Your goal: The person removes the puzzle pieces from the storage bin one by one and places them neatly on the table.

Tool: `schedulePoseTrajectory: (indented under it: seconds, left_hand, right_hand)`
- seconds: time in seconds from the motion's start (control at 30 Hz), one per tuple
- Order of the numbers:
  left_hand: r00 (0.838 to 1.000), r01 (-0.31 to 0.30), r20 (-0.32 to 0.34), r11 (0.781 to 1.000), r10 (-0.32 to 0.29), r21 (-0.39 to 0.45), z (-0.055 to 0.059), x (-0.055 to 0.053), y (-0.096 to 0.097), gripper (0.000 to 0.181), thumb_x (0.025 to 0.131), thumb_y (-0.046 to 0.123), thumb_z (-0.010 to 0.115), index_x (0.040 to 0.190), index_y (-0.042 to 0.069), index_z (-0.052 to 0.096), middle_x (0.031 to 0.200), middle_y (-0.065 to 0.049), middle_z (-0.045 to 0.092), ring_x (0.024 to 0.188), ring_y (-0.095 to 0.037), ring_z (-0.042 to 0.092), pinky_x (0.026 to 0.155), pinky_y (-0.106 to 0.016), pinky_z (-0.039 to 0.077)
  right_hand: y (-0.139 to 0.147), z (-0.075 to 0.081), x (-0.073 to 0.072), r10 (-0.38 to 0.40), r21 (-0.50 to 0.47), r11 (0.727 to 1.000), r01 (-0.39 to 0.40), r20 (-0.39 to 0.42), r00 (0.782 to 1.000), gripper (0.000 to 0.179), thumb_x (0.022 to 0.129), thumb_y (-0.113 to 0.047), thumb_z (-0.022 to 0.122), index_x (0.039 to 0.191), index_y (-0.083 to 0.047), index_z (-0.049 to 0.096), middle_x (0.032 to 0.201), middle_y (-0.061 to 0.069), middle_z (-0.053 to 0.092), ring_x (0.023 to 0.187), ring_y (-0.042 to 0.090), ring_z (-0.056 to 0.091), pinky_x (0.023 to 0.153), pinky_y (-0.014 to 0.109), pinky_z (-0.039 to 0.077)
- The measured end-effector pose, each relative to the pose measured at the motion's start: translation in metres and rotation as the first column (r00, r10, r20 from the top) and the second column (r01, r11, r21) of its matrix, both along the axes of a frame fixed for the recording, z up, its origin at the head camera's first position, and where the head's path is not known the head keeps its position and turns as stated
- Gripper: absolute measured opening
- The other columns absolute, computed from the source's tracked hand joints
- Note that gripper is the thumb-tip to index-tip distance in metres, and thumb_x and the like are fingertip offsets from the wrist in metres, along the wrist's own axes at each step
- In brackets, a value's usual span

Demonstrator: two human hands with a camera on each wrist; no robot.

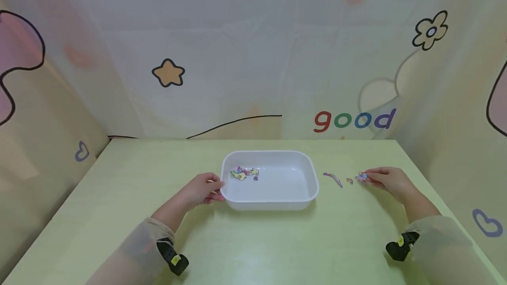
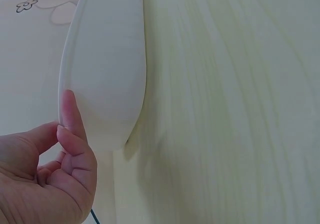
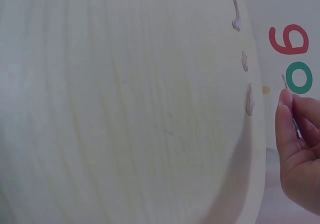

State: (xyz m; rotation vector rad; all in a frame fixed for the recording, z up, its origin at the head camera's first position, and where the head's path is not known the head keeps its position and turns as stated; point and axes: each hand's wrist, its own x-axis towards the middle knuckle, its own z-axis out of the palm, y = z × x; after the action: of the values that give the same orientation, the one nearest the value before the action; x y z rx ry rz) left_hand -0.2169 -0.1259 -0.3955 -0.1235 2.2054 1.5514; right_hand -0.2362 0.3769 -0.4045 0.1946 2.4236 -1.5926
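Note:
A white plastic basin [image 1: 273, 188] stands on the table. Small multicoloured pieces [image 1: 240, 174] lie in a cluster at its left end; their kind is too small to tell. My left hand [image 1: 206, 189] grips the basin's left rim between thumb and fingers, and in the left wrist view its fingertips lie against the basin's outer wall [image 2: 107, 69]. To the right of the basin, my right hand [image 1: 388, 180] pinches a small, thin, multicoloured piece [image 3: 284, 81]. Near those fingertips lie a long curved strip [image 1: 333, 179], a tiny piece [image 1: 349, 180] and another small piece [image 3: 250, 101].
The pale yellow-green table [image 1: 253, 245] reaches back to a printed cloth backdrop [image 1: 237, 56], with cloth at both sides as well. Black wrist cameras [image 1: 173, 257] sit on both sleeves.

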Motion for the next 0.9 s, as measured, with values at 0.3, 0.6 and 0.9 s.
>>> schedulePoseTrajectory:
  seconds: [0.3, 0.6, 0.9]
  left_hand:
    - [1.0, -0.002, 0.005, 1.0, 0.001, 0.014, 0.001, 0.001, 0.003, 0.017, 0.095, 0.013, 0.054, 0.103, -0.001, 0.051, 0.08, -0.011, 0.061, 0.063, -0.013, 0.063, 0.053, -0.021, 0.04]
    - [1.0, -0.007, 0.008, 1.0, 0.007, 0.031, 0.001, 0.003, 0.001, 0.016, 0.095, 0.013, 0.053, 0.103, -0.001, 0.051, 0.079, -0.01, 0.062, 0.062, -0.012, 0.063, 0.052, -0.021, 0.039]
    - [1.0, -0.012, 0.0, 1.0, 0.012, 0.016, 0.004, 0.004, 0.001, 0.018, 0.096, 0.013, 0.053, 0.104, -0.003, 0.051, 0.08, -0.01, 0.062, 0.062, -0.012, 0.063, 0.052, -0.021, 0.039]
  right_hand:
    - [0.016, -0.006, 0.004, -0.058, 0.061, 0.996, 0.058, -0.004, 0.998, 0.043, 0.094, -0.009, 0.054, 0.121, 0.022, 0.043, 0.09, 0.0, 0.064, 0.073, 0.0, 0.062, 0.07, 0.02, 0.05]
    - [0.028, -0.01, 0.005, -0.135, 0.07, 0.989, 0.131, 0.045, 0.99, 0.037, 0.094, -0.006, 0.054, 0.115, 0.023, 0.047, 0.08, -0.004, 0.064, 0.067, 0.002, 0.062, 0.065, 0.02, 0.051]
    - [0.03, -0.013, 0.002, -0.161, 0.031, 0.987, 0.159, 0.078, 0.984, 0.039, 0.093, -0.005, 0.054, 0.117, 0.024, 0.044, 0.076, -0.005, 0.063, 0.066, 0.002, 0.062, 0.065, 0.02, 0.051]
